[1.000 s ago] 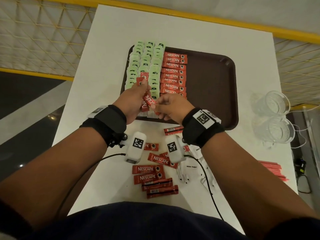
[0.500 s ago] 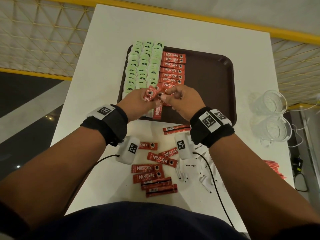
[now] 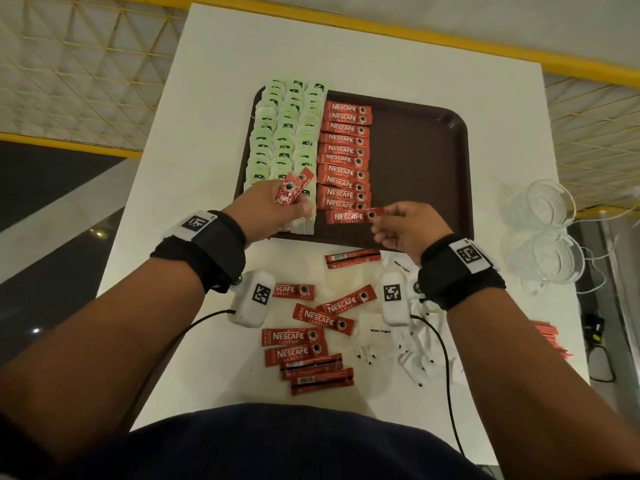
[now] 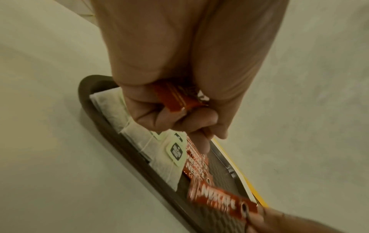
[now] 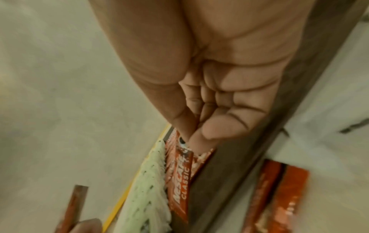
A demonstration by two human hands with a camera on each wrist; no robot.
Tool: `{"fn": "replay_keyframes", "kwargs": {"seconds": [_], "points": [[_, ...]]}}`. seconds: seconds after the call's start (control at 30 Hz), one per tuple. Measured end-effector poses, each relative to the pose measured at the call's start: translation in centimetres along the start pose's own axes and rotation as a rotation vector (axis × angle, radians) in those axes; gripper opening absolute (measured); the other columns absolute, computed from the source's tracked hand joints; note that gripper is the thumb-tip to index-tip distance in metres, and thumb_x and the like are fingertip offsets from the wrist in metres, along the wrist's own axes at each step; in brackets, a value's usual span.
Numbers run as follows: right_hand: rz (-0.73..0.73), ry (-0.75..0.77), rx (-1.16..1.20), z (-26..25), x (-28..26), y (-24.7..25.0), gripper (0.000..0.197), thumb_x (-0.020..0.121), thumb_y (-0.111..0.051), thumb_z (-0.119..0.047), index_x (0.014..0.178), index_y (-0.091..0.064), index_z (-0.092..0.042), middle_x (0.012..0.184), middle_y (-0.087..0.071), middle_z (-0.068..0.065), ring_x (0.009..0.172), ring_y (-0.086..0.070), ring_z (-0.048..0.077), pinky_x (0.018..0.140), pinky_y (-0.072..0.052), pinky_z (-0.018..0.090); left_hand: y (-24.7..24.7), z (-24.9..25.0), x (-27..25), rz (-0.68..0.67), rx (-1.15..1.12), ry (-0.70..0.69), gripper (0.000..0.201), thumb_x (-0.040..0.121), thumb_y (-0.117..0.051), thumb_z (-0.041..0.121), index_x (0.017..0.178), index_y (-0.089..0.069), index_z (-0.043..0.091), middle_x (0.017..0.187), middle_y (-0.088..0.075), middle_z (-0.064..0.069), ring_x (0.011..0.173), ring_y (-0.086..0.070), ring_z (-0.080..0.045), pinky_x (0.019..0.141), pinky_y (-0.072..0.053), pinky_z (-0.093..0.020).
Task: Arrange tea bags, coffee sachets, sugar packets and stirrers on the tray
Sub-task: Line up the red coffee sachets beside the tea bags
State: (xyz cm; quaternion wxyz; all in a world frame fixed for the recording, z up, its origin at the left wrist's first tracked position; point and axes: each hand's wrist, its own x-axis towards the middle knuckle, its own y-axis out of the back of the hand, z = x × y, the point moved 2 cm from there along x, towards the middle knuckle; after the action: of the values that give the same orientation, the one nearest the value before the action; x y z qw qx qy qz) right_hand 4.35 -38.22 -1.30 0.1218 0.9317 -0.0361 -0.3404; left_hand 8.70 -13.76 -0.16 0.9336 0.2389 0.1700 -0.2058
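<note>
A brown tray (image 3: 422,161) holds three columns of green tea bags (image 3: 287,133) on its left and a column of red coffee sachets (image 3: 344,157) beside them. My left hand (image 3: 273,209) grips a small bundle of coffee sachets (image 3: 291,192) over the near end of the tea bags; the left wrist view shows the fingers curled round this bundle (image 4: 177,100). My right hand (image 3: 405,230) pinches one coffee sachet (image 3: 353,215) by its right end, at the near end of the sachet column. That pinched sachet (image 5: 179,181) is seen in the right wrist view too.
Loose coffee sachets (image 3: 304,344) and white sugar packets (image 3: 381,332) lie on the white table (image 3: 214,116) near my body. Red stirrers (image 3: 550,337) lie at the right edge. Two glass cups (image 3: 550,233) stand right of the tray. The tray's right half is bare.
My hands have come apart. The right hand drew one sachet from the bundle and carried it right and down to the near end of the sachet column. The left hand keeps the rest.
</note>
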Motion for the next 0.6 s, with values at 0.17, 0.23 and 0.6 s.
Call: {"fn": "replay_keyframes", "kwargs": {"seconds": [0.17, 0.23, 0.6], "points": [[0.124, -0.023, -0.191, 1.1, 0.9, 0.0, 0.011, 0.095, -0.061, -0.018, 0.090, -0.066, -0.009, 0.081, -0.068, 0.008, 0.063, -0.058, 0.012, 0.059, -0.050, 0.024, 0.6, -0.2, -0.1, -0.030, -0.094, 0.076, 0.023, 0.093, -0.064, 0.032, 0.098, -0.069, 0.010, 0.067, -0.058, 0.001, 0.060, -0.048, -0.011, 0.058, -0.046, -0.025], [0.177, 0.026, -0.381, 0.8, 1.4, -0.2, 0.017, 0.092, -0.064, -0.027, 0.087, -0.066, -0.011, 0.082, -0.067, 0.005, 0.070, -0.060, 0.014, 0.066, -0.052, 0.028, 0.6, 0.0, -0.1, -0.035, -0.125, 0.104, 0.026, 0.093, -0.063, 0.035, 0.103, -0.068, 0.011, 0.073, -0.062, -0.006, 0.061, -0.049, -0.012, 0.061, -0.047, -0.026], [0.131, -0.018, -0.771, 0.2, 3.6, -2.0, 0.032, 0.094, -0.058, -0.037, 0.092, -0.065, -0.005, 0.089, -0.065, 0.010, 0.087, -0.064, 0.026, 0.080, -0.052, 0.036, 0.0, -1.0, -0.7, -0.074, -0.258, 0.230, 0.025, 0.091, -0.064, 0.019, 0.110, -0.063, 0.003, 0.095, -0.059, -0.013, 0.065, -0.049, -0.011, 0.054, -0.041, -0.022]]}}
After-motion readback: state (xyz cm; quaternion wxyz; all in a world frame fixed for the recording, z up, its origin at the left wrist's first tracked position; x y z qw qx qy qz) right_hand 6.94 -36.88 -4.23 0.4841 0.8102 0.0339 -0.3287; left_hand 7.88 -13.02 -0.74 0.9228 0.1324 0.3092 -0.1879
